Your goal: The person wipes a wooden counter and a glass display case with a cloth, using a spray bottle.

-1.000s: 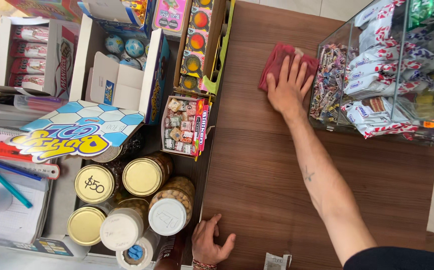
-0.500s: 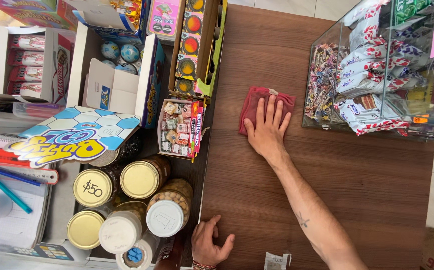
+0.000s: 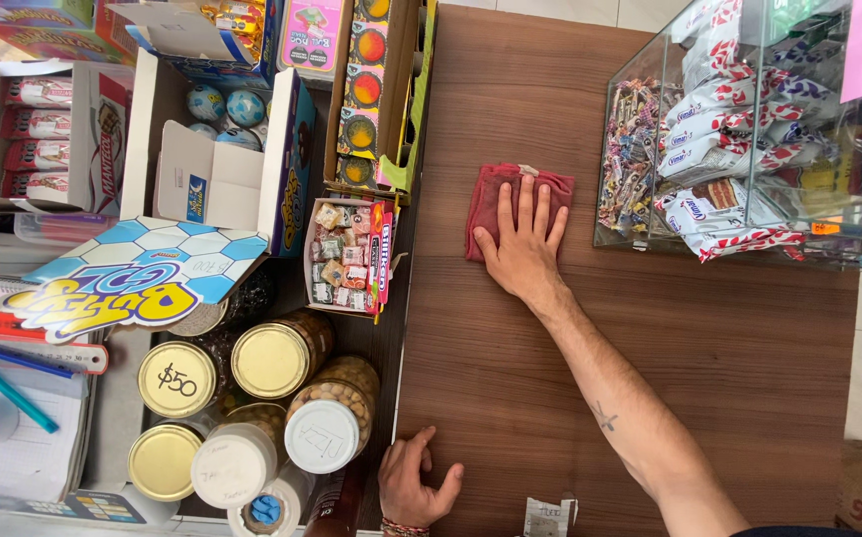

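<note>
My right hand point(image 3: 522, 244) lies flat, fingers spread, pressing a red cloth point(image 3: 491, 199) onto the brown wooden counter point(image 3: 650, 328). The cloth sits left of a clear display case. My left hand point(image 3: 413, 482) rests at the counter's near left edge, fingers apart, holding nothing, beside several jars with lids.
A clear display case point(image 3: 749, 129) full of wrapped sweets stands at the right. Open candy boxes point(image 3: 346, 254) and cartons point(image 3: 376, 89) line the counter's left edge. Jars with gold and white lids point(image 3: 272, 398) stand below them. A small paper slip point(image 3: 548, 517) lies at the near edge.
My right hand has slid the red cloth leftward and toward me across the counter, away from the display case. My left hand has stayed in place.
</note>
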